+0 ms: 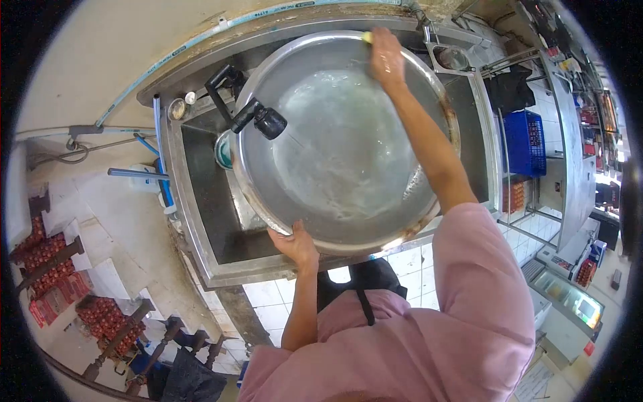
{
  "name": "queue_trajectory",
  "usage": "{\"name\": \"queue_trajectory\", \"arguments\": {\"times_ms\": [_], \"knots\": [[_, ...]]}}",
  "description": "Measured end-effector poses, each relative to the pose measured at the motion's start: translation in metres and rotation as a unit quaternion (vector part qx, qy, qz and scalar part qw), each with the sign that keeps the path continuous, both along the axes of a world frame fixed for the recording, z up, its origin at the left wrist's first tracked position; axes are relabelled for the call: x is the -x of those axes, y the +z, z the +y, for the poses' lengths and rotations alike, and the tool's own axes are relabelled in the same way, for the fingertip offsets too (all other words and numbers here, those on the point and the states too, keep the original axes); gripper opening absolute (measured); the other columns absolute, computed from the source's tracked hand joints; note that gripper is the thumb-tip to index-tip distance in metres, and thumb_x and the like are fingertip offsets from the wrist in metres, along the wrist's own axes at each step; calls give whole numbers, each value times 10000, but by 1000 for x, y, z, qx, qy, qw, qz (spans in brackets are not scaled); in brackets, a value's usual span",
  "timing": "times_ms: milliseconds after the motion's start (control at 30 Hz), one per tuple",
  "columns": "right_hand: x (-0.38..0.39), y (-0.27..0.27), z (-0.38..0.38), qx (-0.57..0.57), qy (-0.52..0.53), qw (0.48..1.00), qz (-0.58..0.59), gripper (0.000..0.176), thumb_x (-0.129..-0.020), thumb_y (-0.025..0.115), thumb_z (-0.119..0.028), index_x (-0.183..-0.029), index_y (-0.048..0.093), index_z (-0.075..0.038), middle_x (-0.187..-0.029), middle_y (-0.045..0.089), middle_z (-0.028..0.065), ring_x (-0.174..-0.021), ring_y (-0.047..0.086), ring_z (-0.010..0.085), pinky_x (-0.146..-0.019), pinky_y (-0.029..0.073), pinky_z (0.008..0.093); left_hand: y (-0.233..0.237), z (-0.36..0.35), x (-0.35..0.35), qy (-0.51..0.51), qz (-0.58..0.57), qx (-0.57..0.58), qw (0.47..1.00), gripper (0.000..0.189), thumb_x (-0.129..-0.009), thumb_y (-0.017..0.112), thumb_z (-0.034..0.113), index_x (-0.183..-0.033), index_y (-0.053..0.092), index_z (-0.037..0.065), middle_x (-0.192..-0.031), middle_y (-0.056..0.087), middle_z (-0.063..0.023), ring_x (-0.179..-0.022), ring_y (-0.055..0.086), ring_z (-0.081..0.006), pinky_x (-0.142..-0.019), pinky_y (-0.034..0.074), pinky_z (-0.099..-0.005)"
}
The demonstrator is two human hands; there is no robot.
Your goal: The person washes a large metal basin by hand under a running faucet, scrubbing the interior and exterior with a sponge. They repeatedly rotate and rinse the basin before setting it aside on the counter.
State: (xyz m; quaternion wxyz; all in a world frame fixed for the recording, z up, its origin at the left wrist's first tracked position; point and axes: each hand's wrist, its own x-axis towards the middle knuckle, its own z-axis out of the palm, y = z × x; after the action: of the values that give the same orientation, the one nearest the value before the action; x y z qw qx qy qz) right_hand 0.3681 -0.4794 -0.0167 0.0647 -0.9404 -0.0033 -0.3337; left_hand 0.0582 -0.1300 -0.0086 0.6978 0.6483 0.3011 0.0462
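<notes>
A large round metal basin (429,127) with cloudy water in its bottom rests over the sink (201,201). My left hand (298,249) grips its near rim, thumb on the inner side. At the far rim, my right hand (387,63) is closed around a yellow sponge (367,37); only a small edge of the sponge shows past the fingers. A black faucet (268,122) reaches over the basin's left side, with a thin streak of water under its spout. Suds or swirls lie on the water.
A teal-lined bowl (224,151) sits in the sink, left of the basin. Blue pipes (159,144) stand at the sink's left edge. To the right are a metal rack with a blue crate (524,143) and egg trays (514,197). Stacked red bags (107,321) lie lower left.
</notes>
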Motion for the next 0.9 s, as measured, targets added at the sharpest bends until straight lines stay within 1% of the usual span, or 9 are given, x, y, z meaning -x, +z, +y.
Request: {"name": "queue_trajectory", "arguments": {"times_ms": [100,300,467,533,600,767,800,833,900], "knots": [[59,-20,-66,77,-95,992,26,476,-915,461,-54,-1384,472,26,-1382,531,242,-1287,506,392,-1090,405,451,-8,3,4,11,-22,33,999,614,-830,555,-162,-1402,363,-54,-1328,535,-208,-1176,559,-285,-1046,421,-357],[243,1,-49,54,-222,966,124,541,-885,456,5,-1421,422,61,-1521,370,258,-1408,373,402,-1162,342,446,5,-2,0,22,15,-27,999,562,-825,554,-138,-1356,376,-94,-1323,512,-231,-1190,545,-287,-1062,399,-356],[363,-17,21,187,-127,907,356,505,-878,507,-34,-1374,488,56,-1461,457,262,-1385,408,404,-1146,359,456,5,1,0,10,38,-29,999,624,-836,568,-100,-1410,323,-113,-1394,455,-260,-1238,517,-303,-1085,387,-371],[396,0,69,0,-15,896,443,479,-871,562,-69,-1343,545,9,-1383,553,233,-1335,487,359,-1142,362,451,7,1,-1,10,58,-47,997,665,-838,579,-81,-1435,291,-126,-1414,438,-269,-1247,511,-304,-1093,384,-374],[390,57,108,-193,64,820,535,450,-844,633,-99,-1289,606,-40,-1331,609,184,-1277,553,309,-1142,361,448,4,4,-1,6,87,-86,992,712,-836,595,-61,-1456,255,-142,-1428,426,-277,-1257,504,-306,-1105,376,-378],[362,50,22,-13,208,854,476,322,-839,668,-201,-1145,700,-106,-1331,617,118,-1350,482,303,-1206,269,441,-2,4,1,0,50,-38,998,746,-831,613,-37,-1462,234,-159,-1437,416,-282,-1272,495,-309,-1116,367,-375],[345,49,-11,124,125,835,522,347,-838,645,-128,-1181,680,-89,-1376,581,128,-1398,422,309,-1211,256,451,1,3,3,-13,42,-67,997,742,-831,611,-38,-1460,237,-159,-1433,421,-282,-1271,495,-308,-1115,367,-372],[328,50,-50,188,145,880,412,511,-795,617,-26,-1305,582,-24,-1418,538,154,-1400,415,338,-1205,268,479,-4,4,5,-1,32,-44,999,733,-830,607,-42,-1457,245,-157,-1424,432,-279,-1260,502,-305,-1110,371,-372],[285,69,-86,90,117,936,320,522,-803,551,30,-1324,551,-5,-1439,513,175,-1415,392,359,-1203,259,508,-17,3,7,24,11,6,1000,716,-829,600,-49,-1452,262,-151,-1404,453,-273,-1238,517,-300,-1101,379,-371]]}}
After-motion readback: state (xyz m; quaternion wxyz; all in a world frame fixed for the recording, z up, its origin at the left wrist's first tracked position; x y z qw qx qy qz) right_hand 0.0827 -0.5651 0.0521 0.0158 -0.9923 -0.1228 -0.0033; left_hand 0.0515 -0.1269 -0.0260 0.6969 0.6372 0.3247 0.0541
